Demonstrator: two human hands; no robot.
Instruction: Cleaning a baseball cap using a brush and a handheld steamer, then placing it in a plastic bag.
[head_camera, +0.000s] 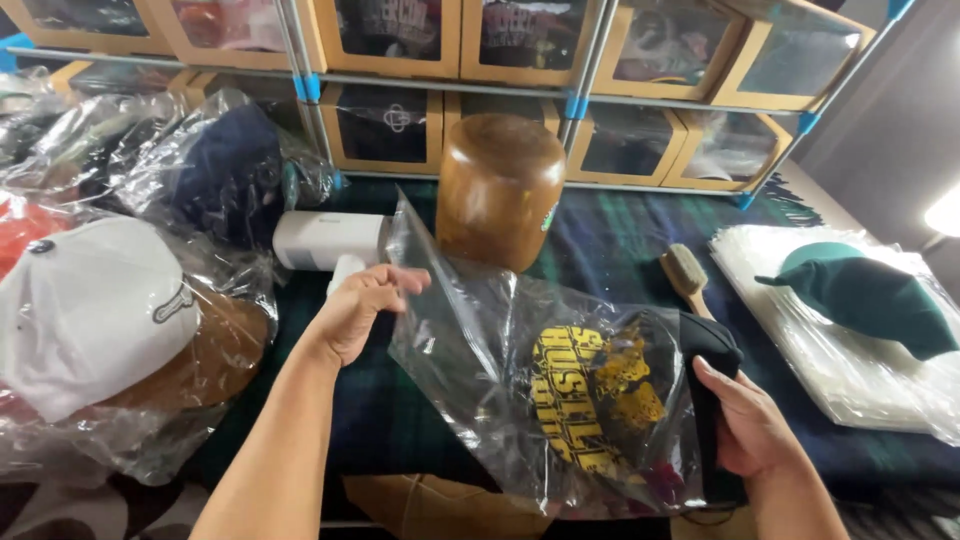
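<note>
So from my feed, my left hand (362, 305) has its fingers (400, 280) pinched closed on the upper left edge of a clear plastic bag (480, 330), holding that corner up. My right hand (750, 425) is on the right side of the bag with its fingers closed round a black cap (640, 390) with yellow print, which sits in the bag's right half, near me. I can't tell whether that hand is gripping through the plastic or at the bag's opening.

The bag hangs just above the tabletop (600, 240), which is covered in a dark green and blue plaid cloth. Right behind the bag, farther away, stands a rounded wooden hat block (498, 185). Left of it lies a small white handheld device (325, 240), partly hidden by my left hand. A wooden brush (688, 275) lies just right of the bag's top.

Far right there's a stack of clear plastic bags (850, 370) with a dark green cap (870, 295) resting on top. On the left is a pile of bagged caps, the nearest a white cap with a brown brim (95, 310), and a navy one (225, 170) farther back. Along the far edge runs a shelf rack of cardboard boxes with clear windows (400, 40).
</note>
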